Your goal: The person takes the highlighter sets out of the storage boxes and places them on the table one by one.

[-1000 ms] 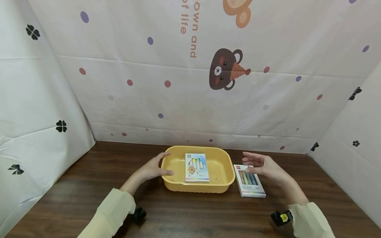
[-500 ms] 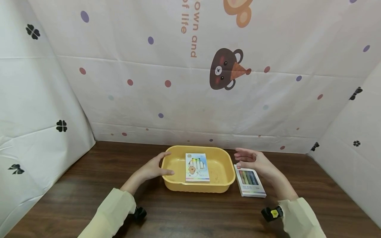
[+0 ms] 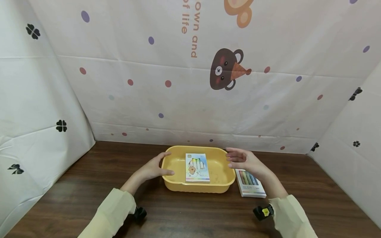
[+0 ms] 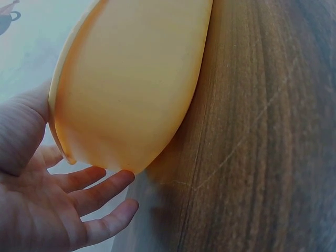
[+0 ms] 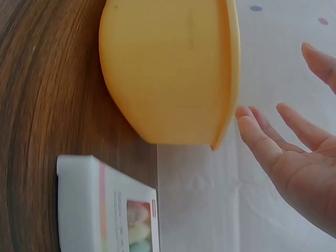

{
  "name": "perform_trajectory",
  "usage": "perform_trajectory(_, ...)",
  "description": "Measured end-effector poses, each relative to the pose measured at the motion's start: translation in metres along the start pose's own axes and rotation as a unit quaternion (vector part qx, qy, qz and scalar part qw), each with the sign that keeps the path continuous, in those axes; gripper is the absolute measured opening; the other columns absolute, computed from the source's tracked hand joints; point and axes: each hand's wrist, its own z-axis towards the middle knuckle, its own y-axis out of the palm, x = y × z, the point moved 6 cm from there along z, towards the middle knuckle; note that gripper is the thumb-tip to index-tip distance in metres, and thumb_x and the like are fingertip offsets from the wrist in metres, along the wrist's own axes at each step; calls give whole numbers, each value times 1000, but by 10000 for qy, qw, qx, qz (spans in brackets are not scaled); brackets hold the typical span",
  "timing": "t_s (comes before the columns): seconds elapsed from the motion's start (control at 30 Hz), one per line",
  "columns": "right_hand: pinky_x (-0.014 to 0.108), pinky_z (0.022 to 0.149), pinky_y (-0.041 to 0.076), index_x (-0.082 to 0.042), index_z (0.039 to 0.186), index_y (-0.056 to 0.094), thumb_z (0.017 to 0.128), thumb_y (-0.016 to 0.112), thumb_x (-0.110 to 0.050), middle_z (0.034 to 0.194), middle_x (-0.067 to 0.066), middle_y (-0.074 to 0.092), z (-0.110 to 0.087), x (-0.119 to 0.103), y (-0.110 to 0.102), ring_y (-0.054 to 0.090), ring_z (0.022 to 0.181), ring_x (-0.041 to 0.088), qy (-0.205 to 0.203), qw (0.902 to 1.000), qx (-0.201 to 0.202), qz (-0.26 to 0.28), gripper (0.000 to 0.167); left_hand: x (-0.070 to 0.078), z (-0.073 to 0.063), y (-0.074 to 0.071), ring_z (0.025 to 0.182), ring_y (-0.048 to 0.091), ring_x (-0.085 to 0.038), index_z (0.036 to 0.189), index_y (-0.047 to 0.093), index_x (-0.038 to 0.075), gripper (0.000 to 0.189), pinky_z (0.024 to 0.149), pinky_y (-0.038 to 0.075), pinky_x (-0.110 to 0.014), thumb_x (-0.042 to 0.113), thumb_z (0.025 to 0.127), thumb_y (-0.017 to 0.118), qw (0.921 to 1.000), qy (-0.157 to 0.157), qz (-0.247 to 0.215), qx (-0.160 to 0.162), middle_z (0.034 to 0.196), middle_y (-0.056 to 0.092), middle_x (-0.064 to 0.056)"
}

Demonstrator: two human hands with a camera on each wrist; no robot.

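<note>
A yellow plastic basin [image 3: 196, 188] stands on the table and holds a light-blue box of markers [image 3: 197, 168] lying flat. At the basin's left end is my left hand [image 3: 151, 168], its thumb over the rim and its fingers along the outer wall [image 4: 131, 105]. My right hand [image 3: 245, 162] hovers by the right rim with spread, relaxed fingers; the right wrist view has its fingertips [image 5: 244, 115] close to the rim, and I cannot tell whether they touch. Partly under that hand lies a white box of coloured sticks [image 3: 252, 186], right of the basin.
The dark wooden table [image 3: 184, 215] meets a white patterned cloth [image 3: 134, 99] behind the basin. More cloth hangs at both sides. A black wrist camera [image 3: 262, 212] is strapped at the right sleeve, another camera [image 3: 139, 214] at the left.
My right hand has moved left from above the white box to the basin's right rim, uncovering less of the box's top. The left hand, basin and both boxes have stayed put.
</note>
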Motion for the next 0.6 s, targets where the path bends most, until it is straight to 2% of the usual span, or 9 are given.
perform_trajectory(0.13,33,86,47,5,137,33,81,69,-16,131,31,41,4,-1,7,44,118,40,-17,9999,-78,-144,70,0,0,0,129,30,-36,139,35,14,82,99,27,-56,28,71,78,10000,12,11,18,143,30,-21)
perform_trajectory(0.37,39,90,45,6,138,31,81,68,-14,132,32,39,10,-4,17,42,119,41,-48,9998,-206,-43,71,1,-1,-1,129,30,-37,139,35,13,81,100,27,-56,27,71,78,10000,77,25,39,142,31,-21)
perform_trajectory(0.6,40,90,45,5,138,30,80,70,-15,131,32,40,15,-3,27,44,117,40,113,9997,-207,102,73,0,0,0,130,28,-38,139,35,13,83,99,27,-56,28,70,79,10000,68,21,23,143,30,-21)
